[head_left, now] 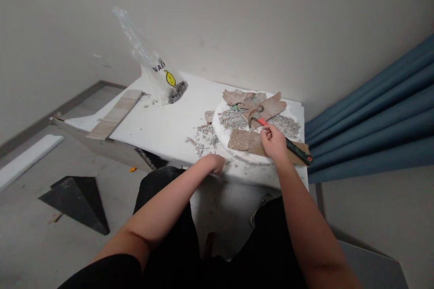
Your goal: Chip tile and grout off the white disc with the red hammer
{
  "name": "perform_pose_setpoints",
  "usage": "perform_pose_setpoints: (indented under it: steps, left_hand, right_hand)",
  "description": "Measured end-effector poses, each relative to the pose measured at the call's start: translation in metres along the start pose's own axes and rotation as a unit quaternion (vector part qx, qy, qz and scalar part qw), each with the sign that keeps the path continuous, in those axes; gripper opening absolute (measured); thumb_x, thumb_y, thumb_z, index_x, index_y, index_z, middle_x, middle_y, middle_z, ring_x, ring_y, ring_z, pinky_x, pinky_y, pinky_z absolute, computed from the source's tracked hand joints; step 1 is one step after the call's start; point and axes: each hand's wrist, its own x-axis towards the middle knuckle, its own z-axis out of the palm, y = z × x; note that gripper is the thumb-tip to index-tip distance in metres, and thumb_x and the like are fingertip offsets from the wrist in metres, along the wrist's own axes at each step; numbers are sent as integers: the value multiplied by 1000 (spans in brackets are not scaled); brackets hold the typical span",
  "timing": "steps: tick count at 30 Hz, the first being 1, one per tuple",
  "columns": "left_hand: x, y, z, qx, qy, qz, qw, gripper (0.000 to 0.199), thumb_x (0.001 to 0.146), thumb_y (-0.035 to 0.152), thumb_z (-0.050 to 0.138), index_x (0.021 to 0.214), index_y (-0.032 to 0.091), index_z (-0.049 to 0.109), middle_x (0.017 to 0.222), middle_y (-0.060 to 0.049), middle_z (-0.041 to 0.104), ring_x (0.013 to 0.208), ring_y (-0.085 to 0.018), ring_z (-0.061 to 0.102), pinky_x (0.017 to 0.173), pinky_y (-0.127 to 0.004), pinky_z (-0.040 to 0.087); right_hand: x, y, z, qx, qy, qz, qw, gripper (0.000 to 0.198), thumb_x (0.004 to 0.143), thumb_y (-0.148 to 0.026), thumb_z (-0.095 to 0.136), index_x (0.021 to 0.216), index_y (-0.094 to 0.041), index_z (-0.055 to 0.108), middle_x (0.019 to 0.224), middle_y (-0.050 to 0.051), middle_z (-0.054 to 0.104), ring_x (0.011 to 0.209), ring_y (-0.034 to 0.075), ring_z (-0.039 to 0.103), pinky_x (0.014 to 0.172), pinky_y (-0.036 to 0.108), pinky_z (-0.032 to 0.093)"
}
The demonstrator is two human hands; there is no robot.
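My right hand [274, 142] is closed around a claw hammer [261, 120] with a red neck and a dark handle. The hammer head rests among broken brown board pieces [271, 110] and grey crumbs on a round white slab [222, 133]. Under that hand lies a flat brown strip [252, 141]. At the table's front edge, my left hand [216, 164] is bent downward with its fingers curled; what they hold, if anything, is hidden. Just beyond it are scattered nails [213, 141] and rubble bits.
On the white table [159, 126] stands a clear plastic bag [162, 76] with dark bits at its bottom. A wooden plank [117, 115] lies at the left end. Blue curtains [369, 113] hang right. A black angular piece [79, 201] and white strip [30, 158] lie on the floor.
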Motion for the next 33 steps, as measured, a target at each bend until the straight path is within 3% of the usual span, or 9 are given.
perform_pose_setpoints:
  steps: [2,5,8,12,16,21,24,33]
  left_hand:
    - [-12,-27,-20,-15,34,-135,990,24,73,17,72,94,5,78,99,-22,77,95,-28,73,86,-34,57]
    - [-17,-46,-38,-12,87,-198,976,40,84,15,59,122,4,68,124,-26,70,114,-30,68,93,-37,55]
    - [-3,-46,-39,-36,144,-239,960,46,89,22,54,132,7,62,131,-25,66,119,-32,66,93,-37,55]
    - [20,-41,-25,-118,248,-293,916,41,90,30,52,126,14,66,124,-20,70,115,-33,67,89,-38,56]
    - [27,-44,-14,-132,290,-289,903,36,89,24,50,117,17,69,118,-19,73,111,-32,68,86,-38,55]
    - [24,-43,-12,-156,309,-292,891,29,89,29,50,108,19,70,115,-15,74,109,-30,68,82,-36,53]
    - [19,-41,-14,-186,334,-298,875,28,90,30,47,105,20,69,114,-15,74,109,-31,68,83,-36,52]
    - [3,-50,-3,-309,449,-303,782,17,86,33,52,84,20,62,95,-13,75,94,-28,68,80,-36,49]
  right_hand:
    - [-1,9,-8,-29,28,-18,999,11,88,-29,51,89,-22,60,81,4,60,72,20,56,73,33,44]
    - [-4,22,-17,-58,53,-36,996,11,88,-25,50,89,-21,61,92,7,59,78,22,55,79,35,45]
    - [-8,33,-22,-66,67,-38,995,13,89,-24,50,92,-20,62,98,9,58,82,22,55,83,36,47]
    - [-14,43,-28,-90,99,-51,990,16,90,-23,49,96,-18,64,100,11,56,96,26,56,92,39,46]
    - [-21,48,-34,-136,110,-46,984,23,91,-23,50,106,-16,66,109,14,57,105,28,54,98,41,44]
    - [-31,51,-37,-238,39,37,970,35,93,-26,53,124,-15,64,130,19,53,121,33,47,100,45,41]
    - [-37,53,-36,-284,-11,81,955,42,95,-31,54,135,-17,59,132,19,54,122,35,48,102,48,38]
    - [-44,61,-37,-302,-25,69,951,52,96,-39,56,145,-21,53,132,18,55,125,35,49,110,48,28]
